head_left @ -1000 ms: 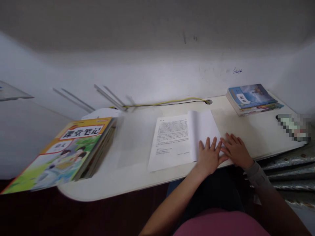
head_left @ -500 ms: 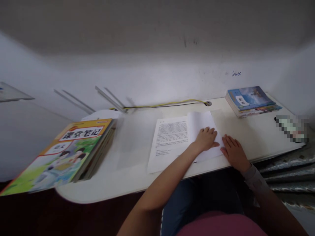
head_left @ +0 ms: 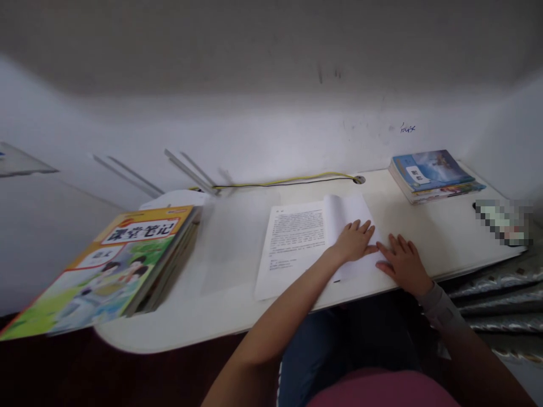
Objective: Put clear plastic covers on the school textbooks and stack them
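Note:
An open book (head_left: 292,237) lies on the white desk in front of me, its left page covered in printed text. The right-hand page (head_left: 348,209) is blank and curves up near the fold. My left hand (head_left: 355,242) lies on that blank page with its fingers stretched out. At the page's right edge is my right hand (head_left: 403,263), fingers spread, with thumb and index finger reaching to the paper. Neither hand grips anything.
A stack of books with a yellow-green cover (head_left: 123,265) stands at the desk's left. A blue-covered book pile (head_left: 436,169) sits at the back right, near a blurred-out phone-like object (head_left: 500,223). A yellow cable (head_left: 292,180) runs along the wall to a desk hole.
My right hand has spread its fingers wider, and its index finger and thumb have shifted left at the page edge. My left hand stays almost in place on the page.

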Available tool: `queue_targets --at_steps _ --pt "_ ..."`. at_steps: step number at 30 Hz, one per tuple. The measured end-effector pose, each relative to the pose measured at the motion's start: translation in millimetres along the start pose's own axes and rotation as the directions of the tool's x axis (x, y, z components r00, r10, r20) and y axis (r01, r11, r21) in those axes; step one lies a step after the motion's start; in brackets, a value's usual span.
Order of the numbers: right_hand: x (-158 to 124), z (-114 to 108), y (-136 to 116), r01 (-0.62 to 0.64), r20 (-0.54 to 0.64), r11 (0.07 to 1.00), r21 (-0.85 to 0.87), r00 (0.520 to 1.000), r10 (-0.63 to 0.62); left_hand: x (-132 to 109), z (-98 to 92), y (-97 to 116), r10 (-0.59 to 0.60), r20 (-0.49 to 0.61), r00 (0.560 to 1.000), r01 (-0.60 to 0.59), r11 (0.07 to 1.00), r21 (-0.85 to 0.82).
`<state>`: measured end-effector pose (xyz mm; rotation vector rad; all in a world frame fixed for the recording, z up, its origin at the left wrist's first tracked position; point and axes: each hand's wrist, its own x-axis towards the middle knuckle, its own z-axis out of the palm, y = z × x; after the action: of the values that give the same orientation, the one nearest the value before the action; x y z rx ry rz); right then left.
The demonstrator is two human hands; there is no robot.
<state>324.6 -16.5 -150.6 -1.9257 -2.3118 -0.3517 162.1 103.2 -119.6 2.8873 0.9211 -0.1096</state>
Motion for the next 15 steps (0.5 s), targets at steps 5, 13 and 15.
queue_targets --at_steps 5,13,15 --pt "1 -1 -3 -0.015 0.004 1.000 -0.013 1.000 0.015 12 -23.5 -24 -0.291 -0.137 0.947 0.304 0.950 0.079" --pt "1 8 -2 -0.021 -0.002 0.999 0.031 1.000 0.021 28 -24.7 -36 -0.209 0.084 0.974 0.208 0.978 0.016" --pt "1 8 -2 -0.017 -0.007 0.999 0.030 1.000 0.018 28 -19.3 -34 -0.196 0.119 0.973 0.199 0.980 -0.012"
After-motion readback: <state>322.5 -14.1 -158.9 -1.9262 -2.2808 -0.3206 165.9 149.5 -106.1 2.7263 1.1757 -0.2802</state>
